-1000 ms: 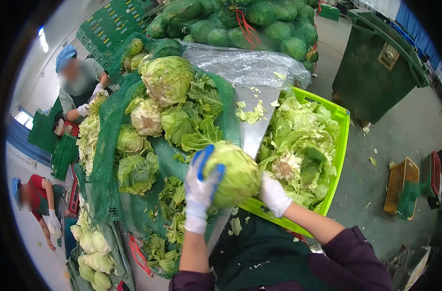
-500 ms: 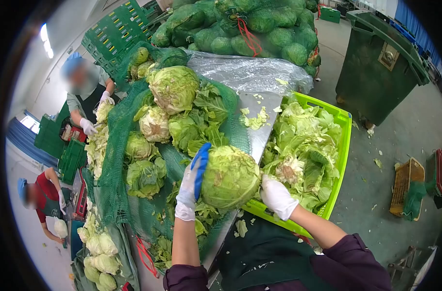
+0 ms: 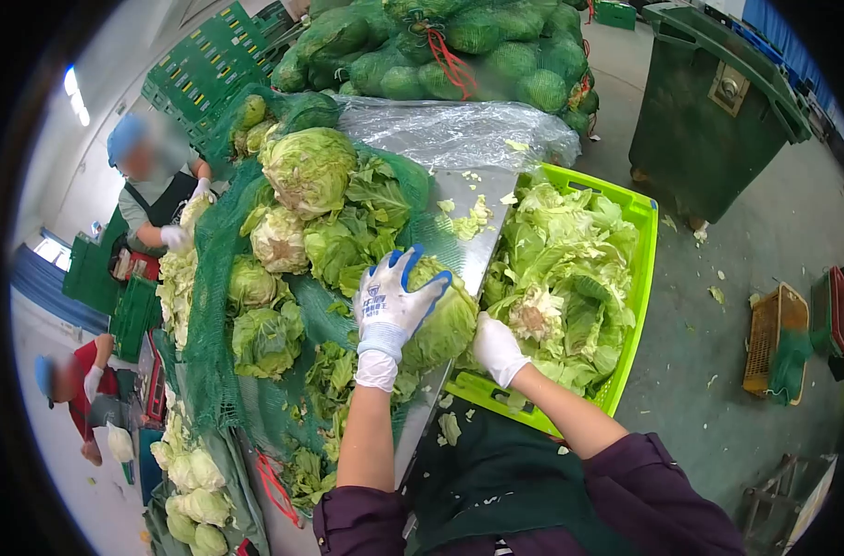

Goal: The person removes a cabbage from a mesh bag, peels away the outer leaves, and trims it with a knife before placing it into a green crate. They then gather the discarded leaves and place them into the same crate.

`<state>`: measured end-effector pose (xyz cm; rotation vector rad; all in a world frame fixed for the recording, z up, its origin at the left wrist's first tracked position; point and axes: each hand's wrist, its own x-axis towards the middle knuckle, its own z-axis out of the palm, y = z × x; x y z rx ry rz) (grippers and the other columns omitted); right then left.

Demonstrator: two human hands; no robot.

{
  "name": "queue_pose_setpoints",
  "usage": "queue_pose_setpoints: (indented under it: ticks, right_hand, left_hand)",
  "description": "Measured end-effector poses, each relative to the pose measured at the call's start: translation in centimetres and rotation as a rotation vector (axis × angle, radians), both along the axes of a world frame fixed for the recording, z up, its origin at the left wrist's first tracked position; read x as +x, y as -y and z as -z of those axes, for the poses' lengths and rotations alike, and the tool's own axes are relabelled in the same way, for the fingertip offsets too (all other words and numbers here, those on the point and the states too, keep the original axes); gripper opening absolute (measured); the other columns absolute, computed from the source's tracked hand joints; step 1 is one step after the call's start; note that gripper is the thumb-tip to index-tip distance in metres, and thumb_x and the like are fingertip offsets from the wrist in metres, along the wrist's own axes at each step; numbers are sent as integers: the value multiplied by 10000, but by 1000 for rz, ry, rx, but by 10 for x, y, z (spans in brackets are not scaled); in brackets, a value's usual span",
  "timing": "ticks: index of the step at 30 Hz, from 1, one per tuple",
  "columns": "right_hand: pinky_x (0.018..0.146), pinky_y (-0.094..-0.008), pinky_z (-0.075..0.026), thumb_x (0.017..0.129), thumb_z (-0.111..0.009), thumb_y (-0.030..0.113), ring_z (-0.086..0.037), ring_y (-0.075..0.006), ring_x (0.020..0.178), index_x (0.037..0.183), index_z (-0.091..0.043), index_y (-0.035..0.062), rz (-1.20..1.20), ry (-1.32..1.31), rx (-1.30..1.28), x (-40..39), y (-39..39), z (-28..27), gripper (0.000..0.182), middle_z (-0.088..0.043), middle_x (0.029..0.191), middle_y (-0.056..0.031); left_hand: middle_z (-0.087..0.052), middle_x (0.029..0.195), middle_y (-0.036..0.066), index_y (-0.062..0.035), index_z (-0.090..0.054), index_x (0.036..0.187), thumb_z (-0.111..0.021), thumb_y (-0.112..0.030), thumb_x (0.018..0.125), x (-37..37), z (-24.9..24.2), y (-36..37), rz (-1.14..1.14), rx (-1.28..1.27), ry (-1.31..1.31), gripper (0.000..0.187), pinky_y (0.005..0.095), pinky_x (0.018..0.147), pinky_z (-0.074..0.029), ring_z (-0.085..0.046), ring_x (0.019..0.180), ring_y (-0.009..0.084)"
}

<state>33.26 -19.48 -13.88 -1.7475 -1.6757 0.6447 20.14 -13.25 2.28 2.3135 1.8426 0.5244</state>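
Observation:
A green cabbage [image 3: 448,326] is held between my two gloved hands, over the edge of the metal table [image 3: 485,243]. My left hand [image 3: 391,301], in a white glove with blue fingertips, lies over the cabbage's upper left with its fingers curved round it. Against the right side presses my right hand [image 3: 499,350] in a thin white glove; its fingertips are partly hidden. To the left, whole cabbages [image 3: 309,173] and loose leaves rest on green netting [image 3: 220,306]. Just right of my hands, a lime-green crate [image 3: 646,269] holds torn outer leaves [image 3: 570,241].
Netted cabbage sacks [image 3: 496,56] are piled behind the table. A dark green wheeled bin [image 3: 709,130] stands at the back right, a yellow basket [image 3: 765,338] on the floor. Two co-workers stand at left, near trimmed cabbages [image 3: 199,471].
My left hand has turned and slid from the cabbage's left side onto its top, fingers now spread over it. My right hand stays at the right side. The whole view has shifted slightly.

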Motion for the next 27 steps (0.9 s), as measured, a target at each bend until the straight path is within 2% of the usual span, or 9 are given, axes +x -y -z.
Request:
queue_pose_setpoints:
  ticks: [2,4,12,14,15,18,22,24,27]
  right_hand:
    - [519,-450,-497,783,-493,-30,-621,-375,575,836,-537,-50,-9,-36,65,0,-11,3,71,-623,711,-228]
    - [373,-435,-418,819,-500,5,-548,-289,416,770,-544,-25,-3,-775,-621,2,-24,-6,73,-593,613,-160]
    - [314,-305,-340,817,-530,90,-431,-149,350,911,-548,19,133,-760,-519,-14,0,-36,119,-555,605,-63]
    - [449,-332,-459,867,-546,119,-526,-178,465,936,-550,-17,83,-662,-340,-32,11,-12,153,-600,695,-100]
    - [579,-316,-501,909,-536,124,-596,-162,659,991,-548,-12,184,-1250,-190,-59,-11,100,159,-620,801,-121]
    - [745,-282,-503,862,-655,165,-581,-146,787,1320,-457,16,108,-1452,-209,-40,12,27,520,-629,1039,-89]
    - [825,-270,-481,844,-651,131,-574,-126,949,1374,-396,-2,102,-756,4,-1,18,-92,602,-615,1149,-105]
    - [905,-290,-442,838,-653,166,-571,-147,1034,1399,-377,33,76,-778,86,10,4,-108,639,-598,1197,-132]
    - [676,-348,-502,848,-649,272,-632,-272,690,1421,-356,119,42,-505,340,16,-24,-99,661,-659,828,-177]
  left_hand:
    - [-567,1247,133,-155,-604,1213,-724,-395,727,1,2,3,-55,32,-40,555,386,982,-406,-520,1153,321]
    - [-560,1269,111,-156,-615,1201,-720,-376,734,-6,-2,7,23,50,126,526,389,992,-398,-512,1165,319]
    - [-438,1399,137,-48,-497,1330,-668,-236,767,-85,27,84,126,78,818,618,366,1109,-242,-368,1315,257]
    - [-413,1419,132,-36,-468,1349,-639,-279,803,-83,32,99,76,12,1054,622,364,1116,-223,-350,1328,247]
    - [-387,1438,126,-25,-439,1369,-610,-322,839,-83,34,106,30,-69,1296,632,361,1123,-205,-332,1340,238]
    - [-326,1475,112,-21,-366,1410,-533,-406,894,-93,41,99,108,-100,1073,665,368,1123,-206,-320,1349,240]
    - [-334,1466,117,-34,-262,1452,-435,-472,948,-84,59,81,247,-105,1451,690,375,1118,-245,-341,1338,233]
    - [-344,1456,116,-44,-253,1456,-438,-475,947,-78,47,64,287,-112,1473,692,369,1108,-276,-348,1331,222]
    - [-356,1446,109,-54,-302,1441,-553,-263,873,-60,28,37,245,-270,1321,656,349,1086,-319,-378,1303,213]
